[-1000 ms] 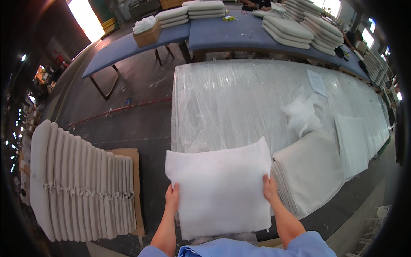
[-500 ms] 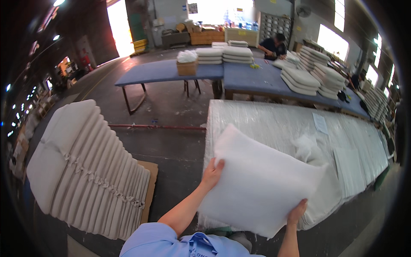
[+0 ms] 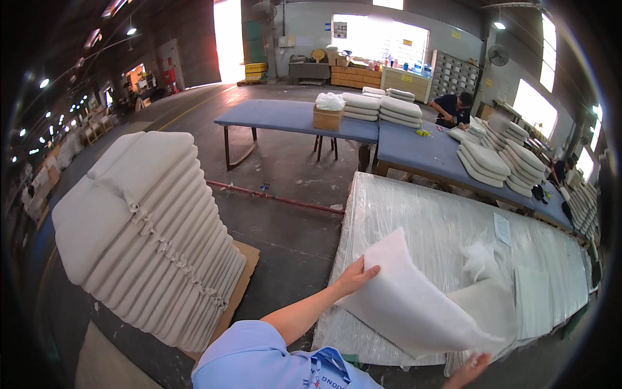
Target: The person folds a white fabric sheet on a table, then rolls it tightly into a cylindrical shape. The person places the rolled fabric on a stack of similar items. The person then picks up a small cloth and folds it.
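A square white sheet of soft padding (image 3: 414, 298) is held up over a plastic-wrapped stack. My left hand (image 3: 356, 277) is closed on its left edge, thumb on top. The sheet slants down to the right, with its right corner drooping. Below that corner is my right hand (image 3: 469, 372), slightly blurred, its fingers apart and seemingly off the sheet. Beneath and right of the sheet, another off-white padding piece (image 3: 492, 299) lies on the wrapped stack (image 3: 427, 207). A crumpled white tuft (image 3: 480, 260) rests beside it.
At left stands a tall leaning stack of off-white cushions (image 3: 162, 214) on cardboard (image 3: 245, 259). Beyond are blue-topped tables (image 3: 291, 120) with cushion piles (image 3: 483, 162) and a box (image 3: 328, 119). A person (image 3: 451, 109) works at the far table. A red pipe (image 3: 272, 196) crosses the floor.
The sheet has tipped and its right side has dropped. My right hand has moved down and seems to have come off its edge. My left hand still grips; the view has shifted.
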A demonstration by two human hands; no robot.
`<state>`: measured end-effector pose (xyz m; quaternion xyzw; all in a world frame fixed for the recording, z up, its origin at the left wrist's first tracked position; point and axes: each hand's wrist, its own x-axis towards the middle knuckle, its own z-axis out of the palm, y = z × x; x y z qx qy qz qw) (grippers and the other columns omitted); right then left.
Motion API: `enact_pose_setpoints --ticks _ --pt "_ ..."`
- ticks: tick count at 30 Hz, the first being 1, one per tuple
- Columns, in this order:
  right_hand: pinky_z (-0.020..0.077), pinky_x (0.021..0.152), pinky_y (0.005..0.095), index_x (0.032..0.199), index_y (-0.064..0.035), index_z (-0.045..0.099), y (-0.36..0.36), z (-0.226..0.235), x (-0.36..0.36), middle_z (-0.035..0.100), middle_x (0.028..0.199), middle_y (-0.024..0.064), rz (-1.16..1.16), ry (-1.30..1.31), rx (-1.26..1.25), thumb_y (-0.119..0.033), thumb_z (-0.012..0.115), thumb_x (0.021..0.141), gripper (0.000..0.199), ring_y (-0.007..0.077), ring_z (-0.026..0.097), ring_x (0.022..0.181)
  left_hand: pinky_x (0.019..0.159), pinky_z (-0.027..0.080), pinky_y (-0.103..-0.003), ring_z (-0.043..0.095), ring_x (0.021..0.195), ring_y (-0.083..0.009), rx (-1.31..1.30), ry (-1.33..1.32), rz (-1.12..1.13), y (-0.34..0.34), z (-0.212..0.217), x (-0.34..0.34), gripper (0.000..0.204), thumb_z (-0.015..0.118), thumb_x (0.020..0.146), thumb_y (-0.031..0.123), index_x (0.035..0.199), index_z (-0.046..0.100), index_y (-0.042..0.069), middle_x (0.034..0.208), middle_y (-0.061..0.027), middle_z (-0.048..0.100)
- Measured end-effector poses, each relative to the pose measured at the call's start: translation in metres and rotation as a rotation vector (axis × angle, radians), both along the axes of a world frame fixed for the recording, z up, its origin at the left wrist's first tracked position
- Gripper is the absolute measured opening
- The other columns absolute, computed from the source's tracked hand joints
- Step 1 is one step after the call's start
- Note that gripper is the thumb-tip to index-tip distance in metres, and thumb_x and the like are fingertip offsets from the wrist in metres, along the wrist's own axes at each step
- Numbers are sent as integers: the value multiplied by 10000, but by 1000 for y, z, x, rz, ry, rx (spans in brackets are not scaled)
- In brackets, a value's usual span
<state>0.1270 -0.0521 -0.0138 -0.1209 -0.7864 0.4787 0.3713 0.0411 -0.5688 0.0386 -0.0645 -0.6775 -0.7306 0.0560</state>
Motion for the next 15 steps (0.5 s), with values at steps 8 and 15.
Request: enact_pose_setpoints --ticks 8,15 --pt "353 1136 486 1408 20 513 -191 227 -19 541 1423 225 522 -143 922 -344 826 819 760 411 498 1328 909 549 -312 660 1044 -137 228 17 95 17 2 1 418 635 1061 306 1327 627 -15 1168 -73 720" --pt "476 692 479 872 39 599 -215 189 -71 655 806 245 869 -328 710 -163 743 887 248 459 628 775 863 554 -285 666 960 -101 392 -32 140 12 -5 15 358 620 1072 279 1290 671 0 1089 -35 739"
